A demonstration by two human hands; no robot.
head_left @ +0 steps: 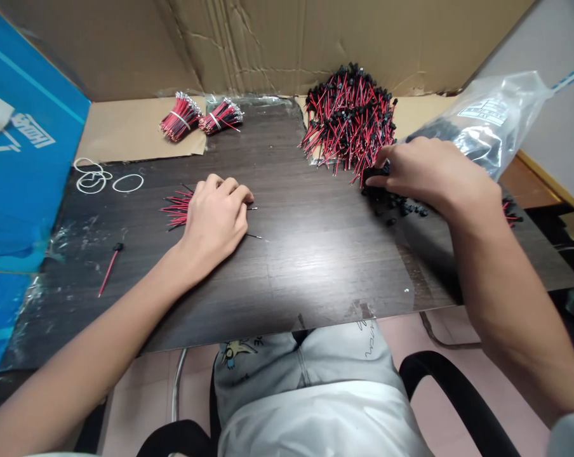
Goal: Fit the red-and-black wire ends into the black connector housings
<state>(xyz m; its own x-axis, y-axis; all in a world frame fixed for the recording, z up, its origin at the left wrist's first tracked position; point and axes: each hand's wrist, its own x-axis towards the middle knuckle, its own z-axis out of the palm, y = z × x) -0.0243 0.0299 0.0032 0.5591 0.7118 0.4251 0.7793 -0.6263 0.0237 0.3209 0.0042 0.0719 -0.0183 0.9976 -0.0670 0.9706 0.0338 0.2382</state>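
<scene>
My left hand [216,212] rests on the dark table, its fingers bent down over a spread of red and black wires [177,209]. Wire ends stick out on both sides of it, and the palm hides the middle. At the right, my right hand [423,171] has thumb and fingers closed around small black connector housings [376,176]; how many is hidden. Loose black housings [408,208] lie beneath that hand. Just behind it rises a big pile of red and black wires with black connectors [351,117].
Two banded wire bundles [180,117] lie at the back left. White rubber bands [91,178] and a single wire with a black connector [110,270] are on the left. A clear plastic bag [501,114] stands at the right. Cardboard [268,44] walls the back.
</scene>
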